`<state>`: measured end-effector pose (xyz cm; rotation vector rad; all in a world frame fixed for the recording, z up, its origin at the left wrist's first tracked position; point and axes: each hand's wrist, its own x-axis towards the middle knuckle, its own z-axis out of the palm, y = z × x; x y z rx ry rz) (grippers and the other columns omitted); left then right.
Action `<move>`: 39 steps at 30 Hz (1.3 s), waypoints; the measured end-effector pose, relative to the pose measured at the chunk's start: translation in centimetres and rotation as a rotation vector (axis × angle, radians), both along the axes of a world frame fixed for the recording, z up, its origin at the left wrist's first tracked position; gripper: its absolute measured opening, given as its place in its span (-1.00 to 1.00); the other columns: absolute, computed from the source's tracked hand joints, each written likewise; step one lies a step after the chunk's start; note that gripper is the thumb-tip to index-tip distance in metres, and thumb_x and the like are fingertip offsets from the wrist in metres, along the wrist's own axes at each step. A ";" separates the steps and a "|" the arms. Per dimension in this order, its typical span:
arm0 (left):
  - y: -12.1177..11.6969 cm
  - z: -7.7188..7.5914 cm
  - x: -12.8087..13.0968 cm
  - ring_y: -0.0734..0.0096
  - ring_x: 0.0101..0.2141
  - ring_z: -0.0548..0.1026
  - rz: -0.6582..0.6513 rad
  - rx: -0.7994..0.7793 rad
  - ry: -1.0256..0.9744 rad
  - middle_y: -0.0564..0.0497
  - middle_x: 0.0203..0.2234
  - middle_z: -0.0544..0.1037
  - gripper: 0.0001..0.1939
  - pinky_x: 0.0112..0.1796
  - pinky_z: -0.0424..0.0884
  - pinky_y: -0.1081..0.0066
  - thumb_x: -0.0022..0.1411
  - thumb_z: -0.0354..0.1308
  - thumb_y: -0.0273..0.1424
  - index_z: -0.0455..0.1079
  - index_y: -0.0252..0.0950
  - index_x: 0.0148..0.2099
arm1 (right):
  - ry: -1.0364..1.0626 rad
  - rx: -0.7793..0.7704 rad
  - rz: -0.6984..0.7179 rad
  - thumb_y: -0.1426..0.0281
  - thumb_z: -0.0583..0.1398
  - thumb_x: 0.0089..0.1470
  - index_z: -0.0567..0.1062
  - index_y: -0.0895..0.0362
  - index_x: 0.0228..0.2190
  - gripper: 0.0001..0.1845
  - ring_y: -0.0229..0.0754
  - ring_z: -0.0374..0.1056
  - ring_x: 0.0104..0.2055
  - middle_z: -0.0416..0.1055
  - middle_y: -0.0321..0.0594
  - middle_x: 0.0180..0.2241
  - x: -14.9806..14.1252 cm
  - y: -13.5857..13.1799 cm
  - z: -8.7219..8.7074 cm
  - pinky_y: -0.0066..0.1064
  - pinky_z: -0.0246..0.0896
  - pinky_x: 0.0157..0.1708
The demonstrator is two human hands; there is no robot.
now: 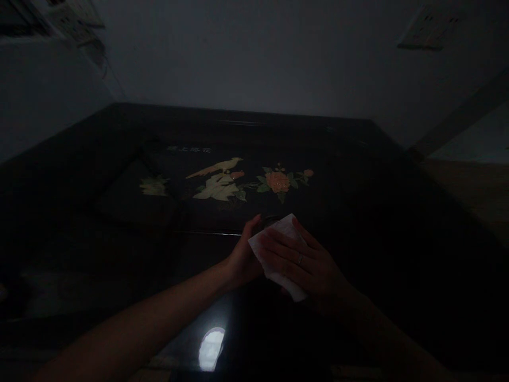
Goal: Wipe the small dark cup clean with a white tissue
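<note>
In dim light both my hands meet over a dark glossy table [358, 175]. My right hand [304, 262], with a ring on one finger, lies with fingers stretched over a white tissue [274, 233] and presses it onto the tabletop. My left hand [244, 254] reaches in from the left and touches the tissue's left edge, thumb raised; its fingers are mostly hidden behind the tissue and the right hand. Just beyond the hands the table bears an inlaid picture of a pale bird [218, 183] and an orange flower [277, 181].
A grey wall [254, 58] rises right behind the table's far edge. A bright round reflection [211, 347] shows on the table's near surface. A wooden floor [477, 196] lies to the right of the table. A wall socket [429, 24] sits at top right.
</note>
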<state>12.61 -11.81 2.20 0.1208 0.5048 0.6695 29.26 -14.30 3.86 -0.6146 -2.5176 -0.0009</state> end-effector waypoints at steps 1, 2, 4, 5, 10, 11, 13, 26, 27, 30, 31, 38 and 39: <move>0.0 0.0 -0.1 0.24 -0.40 0.50 0.006 -0.005 0.007 -0.09 -0.52 0.54 -0.51 -0.26 0.33 0.36 0.16 0.06 -0.04 0.48 -0.43 -0.24 | 0.010 0.006 0.012 0.31 -0.05 0.27 0.29 0.22 0.12 -0.54 -0.10 0.12 0.24 0.34 -0.01 0.10 0.0 0.0 0.0 0.07 -0.20 0.27; 0.0 0.1 -0.1 0.24 -0.39 0.50 0.019 -0.009 0.014 -0.09 -0.52 0.54 -0.51 -0.26 0.33 0.35 0.16 0.05 -0.04 0.48 -0.42 -0.24 | 0.025 0.012 0.023 0.29 -0.05 0.27 0.30 0.24 0.11 -0.54 -0.10 0.14 0.23 0.36 0.00 0.08 0.0 0.0 0.1 0.06 -0.20 0.27; 0.1 0.3 -0.1 0.27 -0.42 0.49 0.064 -0.012 0.018 -0.07 -0.54 0.53 -0.52 -0.28 0.33 0.36 0.19 0.02 -0.06 0.48 -0.41 -0.24 | 0.057 0.017 0.036 0.24 -0.07 0.28 0.32 0.26 0.08 -0.52 -0.10 0.17 0.21 0.40 0.01 0.05 0.0 0.0 0.2 0.05 -0.17 0.26; 0.1 0.4 -0.1 0.30 -0.44 0.48 0.094 -0.013 0.014 -0.06 -0.55 0.52 -0.52 -0.28 0.33 0.38 0.21 -0.01 -0.07 0.48 -0.41 -0.26 | 0.071 0.018 0.040 0.21 -0.08 0.28 0.34 0.26 0.06 -0.50 -0.10 0.19 0.20 0.42 0.01 0.03 0.0 0.0 0.3 0.05 -0.15 0.26; 0.4 0.4 -0.1 0.38 -0.45 0.45 0.203 -0.042 -0.007 -0.06 -0.50 0.54 -0.50 -0.27 0.31 0.41 0.26 -0.09 -0.10 0.48 -0.42 -0.29 | 0.119 0.022 0.019 0.17 -0.11 0.28 0.39 0.27 0.00 -0.47 -0.09 0.27 0.15 0.45 0.01 0.00 0.2 0.1 0.4 0.04 -0.05 0.23; 0.4 0.3 -0.1 0.37 -0.43 0.45 0.219 -0.045 -0.008 -0.06 -0.47 0.55 -0.51 -0.25 0.31 0.40 0.26 -0.08 -0.10 0.48 -0.41 -0.28 | 0.130 0.025 0.004 0.18 -0.10 0.28 0.40 0.25 0.00 -0.49 -0.09 0.28 0.14 0.45 0.00 -0.01 0.3 0.1 0.4 0.02 -0.03 0.23; 0.4 0.0 -0.1 0.36 -0.40 0.46 0.248 -0.042 -0.014 -0.06 -0.43 0.56 -0.53 -0.21 0.30 0.39 0.25 -0.07 -0.11 0.49 -0.40 -0.27 | 0.154 0.032 -0.037 0.21 -0.08 0.27 0.40 0.22 -0.01 -0.52 -0.08 0.31 0.12 0.47 -0.02 -0.02 0.5 0.2 0.4 0.00 0.02 0.21; -0.2 0.2 0.2 0.26 -0.23 0.49 0.162 0.056 -0.012 -0.10 -0.32 0.60 -0.54 -0.09 0.27 0.35 0.27 -0.07 -0.13 0.49 -0.39 -0.17 | 0.165 0.004 -0.205 0.29 -0.03 0.23 0.34 0.19 0.08 -0.55 -0.03 0.22 0.19 0.37 -0.01 0.08 0.6 0.2 0.3 0.01 0.07 0.18; -0.3 0.3 0.3 0.28 -0.24 0.50 0.161 0.055 -0.001 -0.10 -0.32 0.60 -0.55 -0.10 0.28 0.36 0.27 -0.07 -0.14 0.49 -0.39 -0.17 | 0.164 -0.007 -0.201 0.30 -0.04 0.23 0.33 0.19 0.09 -0.54 -0.03 0.20 0.20 0.35 -0.01 0.09 0.6 0.2 0.3 0.01 0.07 0.19; -0.4 0.6 0.4 0.34 -0.33 0.50 0.156 0.040 0.028 -0.07 -0.38 0.60 -0.55 -0.15 0.30 0.40 0.30 -0.09 -0.17 0.50 -0.39 -0.20 | 0.156 -0.029 -0.177 0.31 -0.04 0.23 0.30 0.18 0.11 -0.54 -0.04 0.15 0.23 0.33 -0.02 0.11 0.6 0.2 0.1 0.02 0.03 0.20; -0.4 0.6 0.5 0.35 -0.36 0.50 0.151 0.036 0.039 -0.07 -0.41 0.59 -0.55 -0.17 0.31 0.40 0.31 -0.11 -0.18 0.50 -0.40 -0.21 | 0.148 -0.034 -0.166 0.31 -0.04 0.23 0.28 0.18 0.12 -0.53 -0.04 0.13 0.24 0.33 -0.03 0.11 0.6 0.2 0.0 0.03 0.01 0.21; -0.3 0.1 0.6 0.30 -0.36 0.50 0.077 0.044 0.120 -0.09 -0.45 0.57 -0.52 -0.18 0.31 0.37 0.28 -0.09 -0.11 0.48 -0.41 -0.19 | 0.082 -0.047 -0.058 0.34 -0.05 0.24 0.20 0.19 0.17 -0.51 -0.06 0.04 0.28 0.32 -0.05 0.12 0.3 0.3 -0.2 0.05 -0.13 0.26; -0.2 0.0 0.5 0.28 -0.35 0.50 0.058 0.047 0.113 -0.10 -0.45 0.57 -0.51 -0.17 0.31 0.35 0.26 -0.06 -0.09 0.48 -0.42 -0.17 | 0.077 -0.048 -0.042 0.35 -0.07 0.24 0.20 0.19 0.17 -0.51 -0.07 0.04 0.28 0.33 -0.05 0.12 0.3 0.2 -0.2 0.04 -0.14 0.26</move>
